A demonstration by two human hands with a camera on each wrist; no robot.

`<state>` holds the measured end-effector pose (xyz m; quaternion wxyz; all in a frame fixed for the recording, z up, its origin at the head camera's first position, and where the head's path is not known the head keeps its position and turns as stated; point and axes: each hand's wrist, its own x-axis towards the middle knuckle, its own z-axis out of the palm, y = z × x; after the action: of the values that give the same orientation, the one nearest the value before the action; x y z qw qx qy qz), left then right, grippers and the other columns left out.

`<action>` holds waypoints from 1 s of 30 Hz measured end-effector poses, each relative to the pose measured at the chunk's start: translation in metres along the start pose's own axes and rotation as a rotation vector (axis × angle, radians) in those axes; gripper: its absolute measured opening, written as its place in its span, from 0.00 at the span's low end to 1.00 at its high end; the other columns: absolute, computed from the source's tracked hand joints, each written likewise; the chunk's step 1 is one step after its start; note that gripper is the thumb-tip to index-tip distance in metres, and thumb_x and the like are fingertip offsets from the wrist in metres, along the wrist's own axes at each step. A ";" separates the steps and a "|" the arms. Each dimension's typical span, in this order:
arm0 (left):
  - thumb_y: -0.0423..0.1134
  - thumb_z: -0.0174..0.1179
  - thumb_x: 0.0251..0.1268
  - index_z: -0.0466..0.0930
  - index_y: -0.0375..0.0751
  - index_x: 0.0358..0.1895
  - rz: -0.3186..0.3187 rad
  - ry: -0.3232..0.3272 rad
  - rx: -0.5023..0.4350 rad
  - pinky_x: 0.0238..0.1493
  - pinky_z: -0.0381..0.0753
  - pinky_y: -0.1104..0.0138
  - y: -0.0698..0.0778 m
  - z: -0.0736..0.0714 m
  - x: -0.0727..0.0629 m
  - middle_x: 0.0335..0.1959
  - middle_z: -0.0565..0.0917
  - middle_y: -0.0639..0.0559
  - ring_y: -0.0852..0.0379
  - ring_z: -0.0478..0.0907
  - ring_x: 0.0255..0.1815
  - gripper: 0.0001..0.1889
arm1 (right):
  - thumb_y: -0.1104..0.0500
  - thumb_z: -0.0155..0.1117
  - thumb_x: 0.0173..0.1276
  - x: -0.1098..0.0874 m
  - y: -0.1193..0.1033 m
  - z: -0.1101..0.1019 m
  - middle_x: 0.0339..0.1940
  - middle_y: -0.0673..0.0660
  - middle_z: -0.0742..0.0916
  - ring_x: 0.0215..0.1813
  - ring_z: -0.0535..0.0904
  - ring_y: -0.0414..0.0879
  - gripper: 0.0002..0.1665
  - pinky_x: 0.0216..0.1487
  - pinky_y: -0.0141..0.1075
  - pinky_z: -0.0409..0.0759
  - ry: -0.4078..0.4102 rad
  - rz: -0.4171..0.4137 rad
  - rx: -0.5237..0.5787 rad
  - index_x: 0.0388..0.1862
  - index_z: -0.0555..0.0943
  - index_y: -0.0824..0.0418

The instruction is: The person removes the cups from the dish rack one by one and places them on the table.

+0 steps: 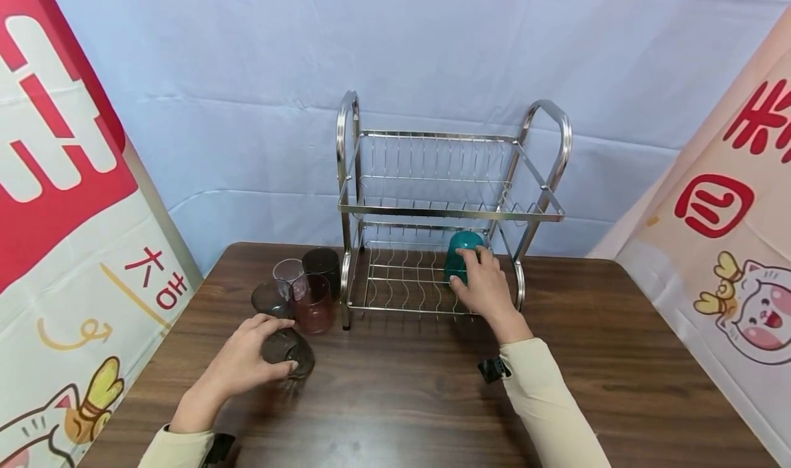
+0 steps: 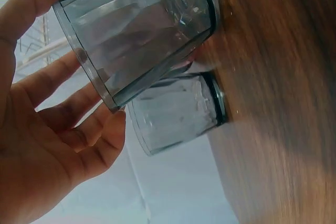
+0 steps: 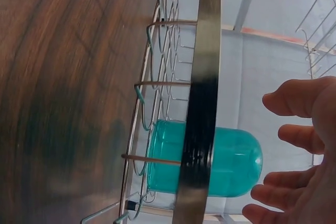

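My left hand (image 1: 244,358) holds a smoky grey glass (image 1: 287,353) near its rim, thumb on one side and fingers on the other; the glass stands upright on the table. In the left wrist view the thumb and fingertips touch the rim of this glass (image 2: 142,35). My right hand (image 1: 485,283) is at the lower tier of a metal dish rack (image 1: 395,310), beside a teal cup (image 1: 463,241) that sits upside down there. In the right wrist view the fingers are spread close to the rounded base of the teal cup (image 3: 233,161), with no grip on it.
Behind the left hand stand a bluish-grey glass (image 1: 272,300), a reddish glass (image 1: 314,310), a pale clear glass (image 1: 288,270) and a dark glass (image 1: 324,265), close to the rack's left leg. The rack's upper tier (image 1: 451,213) overhangs the teal cup. A pale cloth hangs behind.
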<state>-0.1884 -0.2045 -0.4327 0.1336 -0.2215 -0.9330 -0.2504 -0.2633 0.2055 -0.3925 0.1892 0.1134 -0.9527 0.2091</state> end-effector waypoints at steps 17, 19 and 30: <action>0.45 0.72 0.38 0.79 0.38 0.52 -0.078 -0.002 0.038 0.45 0.71 0.50 -0.013 -0.017 0.004 0.44 0.71 0.45 0.45 0.69 0.46 0.31 | 0.55 0.61 0.64 0.024 0.006 -0.002 0.66 0.75 0.59 0.63 0.55 0.72 0.32 0.51 0.66 0.62 -0.057 0.058 -0.043 0.65 0.66 0.63; 0.44 0.72 0.38 0.79 0.38 0.52 -0.084 -0.005 0.044 0.44 0.71 0.50 -0.014 -0.018 0.005 0.44 0.71 0.45 0.44 0.69 0.46 0.31 | 0.56 0.61 0.63 0.028 0.007 0.000 0.66 0.75 0.59 0.63 0.55 0.72 0.32 0.51 0.66 0.62 -0.052 0.060 -0.049 0.65 0.66 0.63; 0.42 0.71 0.39 0.79 0.37 0.52 -0.110 -0.006 0.066 0.42 0.71 0.49 -0.022 -0.018 0.008 0.43 0.72 0.44 0.42 0.69 0.45 0.30 | 0.55 0.62 0.63 0.040 0.009 0.007 0.67 0.76 0.57 0.64 0.52 0.74 0.34 0.50 0.66 0.63 -0.076 0.071 -0.092 0.67 0.66 0.61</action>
<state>-0.2034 -0.2281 -0.4232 0.1238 -0.1659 -0.9519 -0.2258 -0.3039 0.2044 -0.3856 0.1506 0.0787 -0.9711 0.1674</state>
